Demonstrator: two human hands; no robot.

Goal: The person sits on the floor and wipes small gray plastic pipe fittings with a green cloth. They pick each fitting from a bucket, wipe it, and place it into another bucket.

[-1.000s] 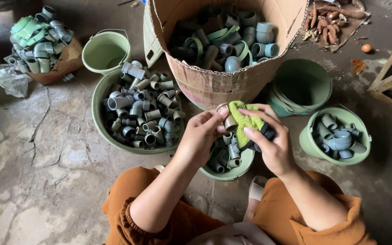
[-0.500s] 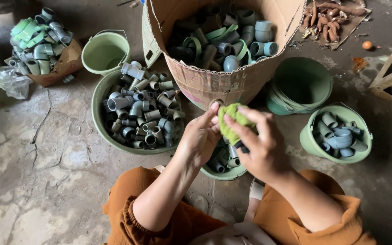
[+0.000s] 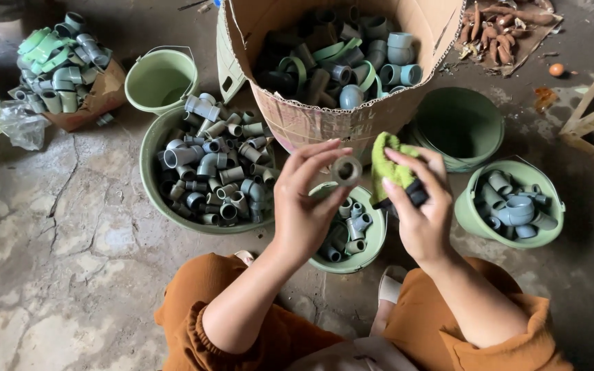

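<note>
My left hand [image 3: 305, 199] pinches a small grey pipe fitting [image 3: 346, 170] between thumb and fingertips, its round opening facing up. My right hand [image 3: 422, 206] grips a yellow-green cloth [image 3: 390, 165] together with a dark fitting [image 3: 414, 194] partly hidden under the fingers. Both hands hover above a small green bowl [image 3: 369, 247] that holds several grey fittings. The two hands are a little apart, not touching.
A big cardboard box [image 3: 324, 120] of fittings stands ahead. A large green basin [image 3: 152, 185] full of grey fittings sits left, an empty green bucket [image 3: 161, 77] behind it, stacked green bowls [image 3: 462, 124] and a bucket of fittings [image 3: 544, 227] right. A heap of fittings [image 3: 53, 62] lies far left.
My hands have drawn apart: the left hand now holds the grey fitting clear of the cloth, which stays bunched in the right hand. Earlier both hands worked together around the cloth.
</note>
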